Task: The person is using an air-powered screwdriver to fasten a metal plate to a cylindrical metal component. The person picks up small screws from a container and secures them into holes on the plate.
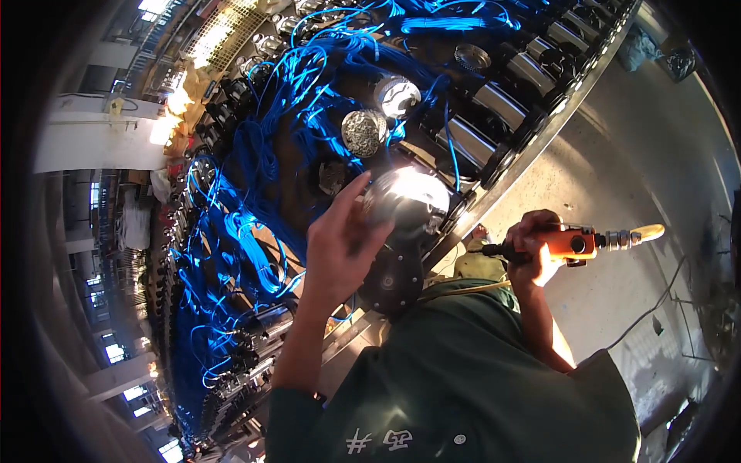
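Note:
My left hand (pixel 340 243) reaches over the bench edge, thumb and fingers apart, right beside a shiny round metal housing (pixel 421 193). Whether its fingertips touch the housing cannot be made out. Below the housing is a black rounded part (pixel 391 279) with small screws around its rim. Off to the right, away from the bench, my right hand (pixel 531 251) is wrapped round an orange air screwdriver (pixel 575 244). Its dark tip points left toward the bench, and a hose fitting (pixel 617 240) with a yellowish hose leaves its back end.
Bundles of blue cable (pixel 258 247) sprawl across the bench. A round perforated metal part (pixel 363 133) and a shiny metal cap (pixel 397 96) stand beyond the housing. Several metal cylinders (pixel 502 104) line the bench's right edge. A thin dark hose (pixel 644 312) lies on the floor at right.

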Action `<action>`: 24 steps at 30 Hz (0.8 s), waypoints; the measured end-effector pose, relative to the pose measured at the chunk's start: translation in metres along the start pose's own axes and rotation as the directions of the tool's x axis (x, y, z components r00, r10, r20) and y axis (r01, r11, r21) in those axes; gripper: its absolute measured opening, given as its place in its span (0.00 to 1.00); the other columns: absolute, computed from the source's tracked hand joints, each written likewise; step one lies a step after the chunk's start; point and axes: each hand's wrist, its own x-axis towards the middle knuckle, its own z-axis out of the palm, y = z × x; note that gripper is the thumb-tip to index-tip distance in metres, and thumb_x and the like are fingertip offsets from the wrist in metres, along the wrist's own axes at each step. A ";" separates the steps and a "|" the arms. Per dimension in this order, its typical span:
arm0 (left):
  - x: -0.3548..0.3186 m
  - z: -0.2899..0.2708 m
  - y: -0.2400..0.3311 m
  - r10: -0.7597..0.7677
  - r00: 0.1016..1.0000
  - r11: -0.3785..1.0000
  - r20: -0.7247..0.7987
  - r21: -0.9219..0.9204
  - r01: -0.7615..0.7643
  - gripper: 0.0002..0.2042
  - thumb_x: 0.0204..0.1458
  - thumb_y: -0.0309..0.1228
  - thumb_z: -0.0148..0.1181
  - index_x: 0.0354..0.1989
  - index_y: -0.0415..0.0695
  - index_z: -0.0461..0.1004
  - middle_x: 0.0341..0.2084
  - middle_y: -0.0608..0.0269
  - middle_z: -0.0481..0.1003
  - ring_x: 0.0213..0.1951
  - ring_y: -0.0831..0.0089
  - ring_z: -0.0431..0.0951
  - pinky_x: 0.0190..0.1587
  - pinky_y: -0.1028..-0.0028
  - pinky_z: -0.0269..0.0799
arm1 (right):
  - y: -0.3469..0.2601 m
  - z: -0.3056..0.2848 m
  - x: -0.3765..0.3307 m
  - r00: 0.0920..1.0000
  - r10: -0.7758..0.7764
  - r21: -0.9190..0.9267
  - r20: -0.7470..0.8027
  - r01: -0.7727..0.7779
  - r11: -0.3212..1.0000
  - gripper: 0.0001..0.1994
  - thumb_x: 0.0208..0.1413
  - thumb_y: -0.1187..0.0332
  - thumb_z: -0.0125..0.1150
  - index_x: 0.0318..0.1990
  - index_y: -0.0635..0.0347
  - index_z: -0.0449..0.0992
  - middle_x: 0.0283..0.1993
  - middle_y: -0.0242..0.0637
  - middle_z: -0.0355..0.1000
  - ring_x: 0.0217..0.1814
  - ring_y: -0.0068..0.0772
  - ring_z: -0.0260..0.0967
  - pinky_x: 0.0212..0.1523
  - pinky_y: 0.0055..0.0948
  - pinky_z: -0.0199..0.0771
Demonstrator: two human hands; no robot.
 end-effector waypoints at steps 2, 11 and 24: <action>-0.062 -0.013 -0.004 -0.186 0.982 0.946 -0.033 -0.278 0.170 0.22 0.53 0.20 0.58 0.57 0.36 0.64 0.37 0.59 0.75 0.37 0.76 0.76 0.41 0.79 0.74 | 0.008 0.003 -0.003 0.996 0.086 0.024 0.006 -0.086 0.996 0.17 0.44 0.72 0.55 0.44 0.60 0.65 0.31 0.39 0.65 0.23 0.26 0.59 0.32 0.30 0.69; -0.109 0.009 -0.048 -0.074 0.990 0.760 -0.124 0.636 0.136 0.31 0.43 0.33 0.70 0.57 0.36 0.66 0.56 0.44 0.61 0.51 0.54 0.70 0.49 0.61 0.71 | 0.012 0.025 -0.024 0.949 0.312 0.002 0.049 -0.313 0.950 0.17 0.43 0.79 0.48 0.44 0.64 0.64 0.34 0.40 0.66 0.27 0.28 0.62 0.33 0.28 0.68; -0.124 0.039 -0.076 0.293 0.923 0.623 0.251 0.682 -0.383 0.31 0.40 0.41 0.68 0.57 0.53 0.68 0.61 0.48 0.60 0.59 0.47 0.60 0.60 0.51 0.56 | -0.011 0.016 -0.033 0.943 0.330 -0.070 -0.048 -0.333 0.940 0.17 0.40 0.75 0.49 0.42 0.64 0.65 0.31 0.39 0.64 0.26 0.25 0.60 0.30 0.26 0.65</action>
